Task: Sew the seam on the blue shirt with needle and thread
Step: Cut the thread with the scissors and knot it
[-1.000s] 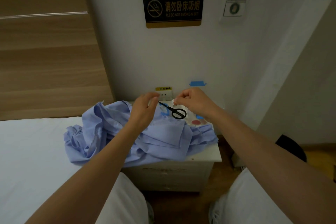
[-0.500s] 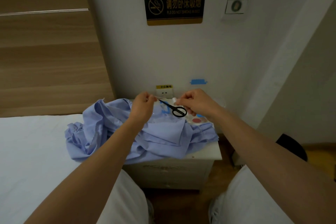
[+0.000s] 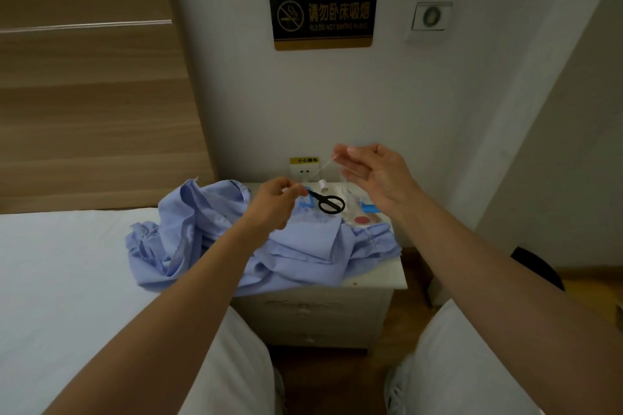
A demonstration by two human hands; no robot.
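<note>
Nightstand (image 3: pixel 374 274) beside bed (image 3: pixel 67 280) | blue shirt (image 3: pixel 303 246) heaped across both | left hand (image 3: pixel 273 204), right hand (image 3: pixel 374 175) pinch thread (image 3: pixel 320 168)

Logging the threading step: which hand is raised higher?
The right hand, lifted before the wall, pinching the thread; the left hand is lower, over the blue shirt.

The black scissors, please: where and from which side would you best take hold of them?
Probably by the handle loops, from above on the right: the scissors lie flat by the blue shirt, loops toward the right hand, blades pointing at the left hand. Both hands pinch thread.
</note>
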